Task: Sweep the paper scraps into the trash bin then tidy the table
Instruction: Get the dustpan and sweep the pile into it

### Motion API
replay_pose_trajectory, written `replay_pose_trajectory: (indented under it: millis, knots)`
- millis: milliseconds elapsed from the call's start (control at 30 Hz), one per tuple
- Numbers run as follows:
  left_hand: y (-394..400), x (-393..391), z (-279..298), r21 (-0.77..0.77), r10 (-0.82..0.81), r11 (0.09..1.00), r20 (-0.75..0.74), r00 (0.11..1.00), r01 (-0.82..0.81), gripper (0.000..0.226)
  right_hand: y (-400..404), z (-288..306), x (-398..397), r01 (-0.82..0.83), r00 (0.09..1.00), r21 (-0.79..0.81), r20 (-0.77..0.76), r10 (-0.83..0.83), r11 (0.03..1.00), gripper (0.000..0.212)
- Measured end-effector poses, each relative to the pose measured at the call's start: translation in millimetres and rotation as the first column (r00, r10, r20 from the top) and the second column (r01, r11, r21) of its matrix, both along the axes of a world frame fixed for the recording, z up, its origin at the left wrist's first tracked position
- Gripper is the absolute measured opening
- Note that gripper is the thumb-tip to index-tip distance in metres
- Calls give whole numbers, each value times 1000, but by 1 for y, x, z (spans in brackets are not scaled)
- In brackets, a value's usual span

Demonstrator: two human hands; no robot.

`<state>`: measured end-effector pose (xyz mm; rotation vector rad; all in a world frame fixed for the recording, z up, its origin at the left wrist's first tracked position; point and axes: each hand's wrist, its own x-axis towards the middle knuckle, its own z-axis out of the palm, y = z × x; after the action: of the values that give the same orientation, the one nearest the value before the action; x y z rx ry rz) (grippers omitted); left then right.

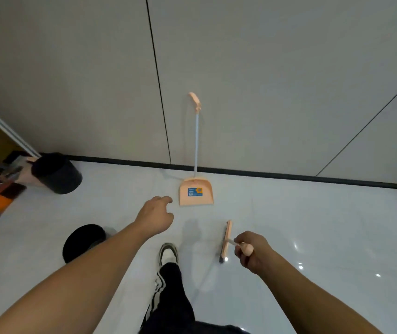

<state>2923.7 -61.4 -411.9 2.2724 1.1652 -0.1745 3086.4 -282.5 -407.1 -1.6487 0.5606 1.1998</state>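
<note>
Head view, looking down at a pale tiled floor that meets a grey wall. A peach dustpan [196, 191] stands on the floor with its long handle rising nearly upright against the wall, its mouth facing the person. The left hand [155, 216] reaches forward with fingers loosely curled, holding nothing, just left of the dustpan's pan and short of touching it. This hand is the nearer of the two to the dustpan. The right hand [250, 251] grips the top of a peach broom [225, 241], whose head rests on the floor below and right of the dustpan. A black trash bin [56, 173] lies tipped well left of the dustpan. No paper scraps are visible.
</note>
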Motion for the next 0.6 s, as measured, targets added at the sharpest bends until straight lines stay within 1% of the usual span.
replay_pose_trajectory:
  millis: [100, 167, 233, 400, 533, 600]
  knots:
    - [58, 58, -4, -2, -55, 998, 25, 998, 55, 54, 48, 0, 39, 76, 997, -33, -1, -76, 997, 16]
    - [94, 93, -3, -12, -103, 995, 22, 994, 104, 54, 78, 2, 61, 109, 994, -75, 1, -109, 991, 21]
    - [130, 124, -2, -15, -145, 989, 13, 989, 145, 52, 106, 1, 83, 141, 990, -78, -5, -142, 987, 24]
    - [213, 182, 7, 43, -212, 976, 4, 977, 212, 51, 161, -7, 129, 214, 975, -88, -49, -219, 973, 20]
    - [260, 232, 12, 80, -233, 969, -10, 972, 233, 51, 194, -18, 164, 125, 985, -67, -110, -132, 990, 20]
    - [277, 259, 12, 94, -239, 966, -17, 971, 240, 52, 212, -25, 185, 46, 985, -72, -166, -57, 996, 15]
